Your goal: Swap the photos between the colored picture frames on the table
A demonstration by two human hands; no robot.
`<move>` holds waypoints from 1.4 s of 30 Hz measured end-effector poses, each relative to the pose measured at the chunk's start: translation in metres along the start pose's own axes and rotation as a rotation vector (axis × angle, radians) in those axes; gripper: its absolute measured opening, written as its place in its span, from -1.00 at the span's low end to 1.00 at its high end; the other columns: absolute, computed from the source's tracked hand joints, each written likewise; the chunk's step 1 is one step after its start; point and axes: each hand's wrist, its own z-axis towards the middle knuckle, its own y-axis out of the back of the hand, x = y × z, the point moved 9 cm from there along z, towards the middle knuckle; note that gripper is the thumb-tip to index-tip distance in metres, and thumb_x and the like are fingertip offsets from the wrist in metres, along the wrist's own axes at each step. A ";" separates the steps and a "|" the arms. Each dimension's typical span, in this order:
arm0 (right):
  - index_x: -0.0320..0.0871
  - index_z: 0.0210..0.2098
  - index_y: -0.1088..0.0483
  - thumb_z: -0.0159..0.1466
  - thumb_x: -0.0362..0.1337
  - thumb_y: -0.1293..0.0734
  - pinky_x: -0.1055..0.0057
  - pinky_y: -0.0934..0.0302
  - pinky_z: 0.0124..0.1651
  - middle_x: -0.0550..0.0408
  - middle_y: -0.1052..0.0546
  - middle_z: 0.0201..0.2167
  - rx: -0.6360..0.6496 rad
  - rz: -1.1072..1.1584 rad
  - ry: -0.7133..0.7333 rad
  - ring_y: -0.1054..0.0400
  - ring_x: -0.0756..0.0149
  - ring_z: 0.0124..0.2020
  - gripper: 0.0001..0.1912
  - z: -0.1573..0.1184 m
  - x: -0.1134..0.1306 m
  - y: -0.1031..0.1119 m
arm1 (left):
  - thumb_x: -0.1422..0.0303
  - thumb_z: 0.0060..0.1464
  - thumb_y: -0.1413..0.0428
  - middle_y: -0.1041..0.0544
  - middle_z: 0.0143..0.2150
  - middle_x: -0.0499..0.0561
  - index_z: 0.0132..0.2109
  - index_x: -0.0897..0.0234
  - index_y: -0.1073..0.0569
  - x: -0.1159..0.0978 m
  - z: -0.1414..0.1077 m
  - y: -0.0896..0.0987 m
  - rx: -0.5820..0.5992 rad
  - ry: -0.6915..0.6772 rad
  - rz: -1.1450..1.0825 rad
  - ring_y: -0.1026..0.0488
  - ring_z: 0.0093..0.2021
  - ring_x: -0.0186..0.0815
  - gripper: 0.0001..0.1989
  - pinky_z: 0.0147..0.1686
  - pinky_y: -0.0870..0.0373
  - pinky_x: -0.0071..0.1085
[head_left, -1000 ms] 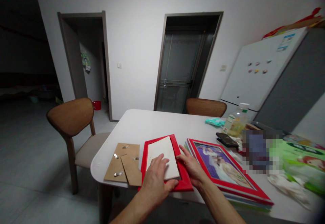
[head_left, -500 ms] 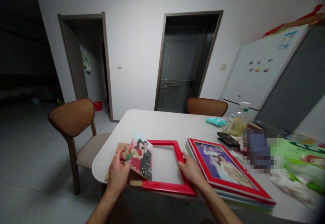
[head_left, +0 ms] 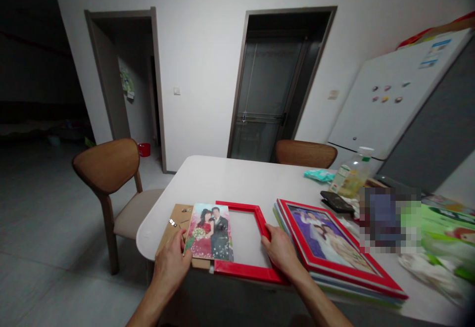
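My left hand (head_left: 172, 256) grips the left edge of a photo print (head_left: 211, 233) showing a couple in red and dark clothes. The print overlaps the left part of a red frame (head_left: 256, 273) and the right part of a brown backing board (head_left: 173, 218) with small metal clips. Through the frame's opening the white tabletop shows. My right hand (head_left: 280, 250) is closed on the right side of that frame. Just right of it, a red-framed wedding picture (head_left: 328, 240) lies on top of a stack of frames.
On the white table (head_left: 222, 173) stand a clear bottle (head_left: 351, 176) with yellow liquid, a teal packet (head_left: 319, 175), a black item (head_left: 336, 202) and green plastic packaging (head_left: 443, 228) at the right. Wooden chairs (head_left: 107, 166) stand left and behind. A fridge (head_left: 393, 89) is at back right.
The photo print has come down from a tilted, raised position and now looks flatter and more upright in view. My left hand has moved slightly down and left with it.
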 end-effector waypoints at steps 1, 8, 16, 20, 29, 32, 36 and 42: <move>-0.38 -0.09 -0.30 0.10 -0.34 -0.14 0.36 -0.08 -0.10 -0.21 -0.42 -0.23 -0.025 0.003 0.013 -0.29 0.17 -0.20 -0.60 -0.001 0.002 0.002 | 0.47 -0.08 0.08 -0.41 -0.39 -0.03 -0.06 0.32 -0.26 -0.001 0.000 0.001 -0.004 -0.008 0.018 -0.37 -0.37 -0.30 -0.64 -0.39 -0.24 -0.45; -0.34 -0.12 -0.34 0.06 -0.33 -0.18 0.35 -0.06 -0.02 -0.16 -0.40 -0.15 -0.088 0.338 0.123 -0.25 0.20 -0.12 -0.61 -0.015 0.041 0.010 | 0.47 -0.07 0.08 -0.40 -0.23 0.06 -0.10 0.30 -0.28 -0.018 -0.002 -0.001 -0.083 -0.172 0.009 -0.35 -0.19 -0.22 -0.68 -0.21 -0.27 -0.33; -0.28 -0.15 -0.35 0.01 -0.28 -0.22 0.44 -0.20 -0.33 0.03 -0.49 -0.44 0.120 0.841 -0.008 -0.34 0.34 -0.45 -0.60 -0.007 0.070 -0.027 | 0.50 -0.14 0.05 -0.41 -0.16 0.11 -0.11 0.30 -0.31 -0.048 -0.015 -0.011 -0.088 -0.318 0.032 -0.32 -0.12 -0.14 -0.64 -0.13 -0.25 -0.20; -0.25 -0.13 -0.31 -0.08 -0.35 -0.27 0.53 -0.13 -0.53 0.21 -0.41 -0.65 0.160 1.076 -0.106 -0.26 0.44 -0.62 -0.54 0.000 0.081 -0.041 | 0.50 -0.19 0.02 -0.35 -0.02 0.14 -0.02 0.31 -0.27 -0.061 -0.019 -0.024 -0.038 -0.412 0.079 -0.23 0.01 -0.10 -0.53 -0.01 -0.15 -0.10; -0.22 0.01 -0.10 -0.01 -0.22 -0.29 0.51 -0.18 -0.43 0.20 -0.42 -0.53 0.068 1.616 -0.059 -0.29 0.46 -0.51 -0.40 -0.005 0.116 0.012 | 0.59 -0.04 0.21 -0.33 0.04 0.04 0.03 0.26 -0.27 -0.091 -0.006 0.001 -0.203 -0.495 -0.281 -0.20 0.07 -0.30 -0.53 0.08 -0.11 -0.26; -0.25 -0.03 -0.15 0.01 -0.22 -0.28 0.49 -0.20 -0.43 0.14 -0.43 -0.51 0.133 1.611 -0.231 -0.32 0.44 -0.50 -0.47 -0.012 0.106 -0.002 | 0.49 0.03 0.17 -0.38 -0.01 0.05 -0.01 0.29 -0.30 -0.087 -0.001 0.014 -0.267 -0.340 -0.571 -0.27 0.02 -0.29 -0.63 0.05 -0.15 -0.31; -0.23 -0.13 -0.24 0.04 -0.25 -0.21 0.49 -0.21 -0.47 0.05 -0.48 -0.46 0.291 1.692 -0.408 -0.36 0.39 -0.49 -0.60 -0.023 0.096 -0.033 | 0.37 0.05 0.11 -0.45 -0.11 0.09 -0.03 0.35 -0.27 -0.075 0.000 -0.010 -0.226 -0.024 -1.008 -0.39 -0.11 -0.24 -0.67 -0.09 -0.30 -0.32; -0.23 -0.16 -0.29 -0.07 -0.43 -0.12 0.48 -0.23 -0.49 0.05 -0.52 -0.48 0.099 1.578 -0.323 -0.38 0.33 -0.50 -0.55 -0.001 0.046 -0.012 | 0.47 -0.07 0.06 -0.36 -0.01 0.16 0.05 0.35 -0.14 -0.078 0.000 -0.041 -0.056 0.018 -1.092 -0.32 -0.02 -0.23 -0.54 -0.05 -0.26 -0.30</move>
